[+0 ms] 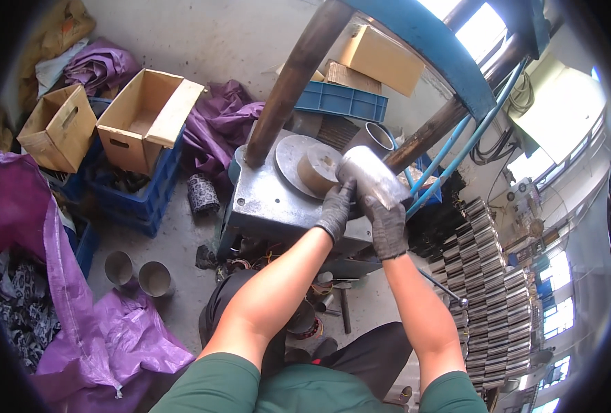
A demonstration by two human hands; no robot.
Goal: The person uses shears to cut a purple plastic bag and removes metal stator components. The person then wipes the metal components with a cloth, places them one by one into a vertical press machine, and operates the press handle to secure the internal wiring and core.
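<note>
A shiny metal cylinder (372, 173) is held tilted above the right side of the press bed (264, 219). My left hand (335, 210), in a dark grey glove, has its fingers closed against the cylinder's left end. My right hand (386, 227), gloved alike, grips the cylinder from below near its right end. Left of the cylinder, a round block (319, 169) stands on a flat metal disc (288, 164) on the bed. Behind the held piece is another open metal tube (379, 136), its mouth facing up.
Thick steel columns (298, 76) rise from the bed to a blue press frame (429, 45). Stacked metal tubes (488, 296) fill the right side. Wooden boxes (130, 151) top blue crates (130, 206) at left. Two metal cups (156, 279) stand on the floor beside purple sacking (123, 337).
</note>
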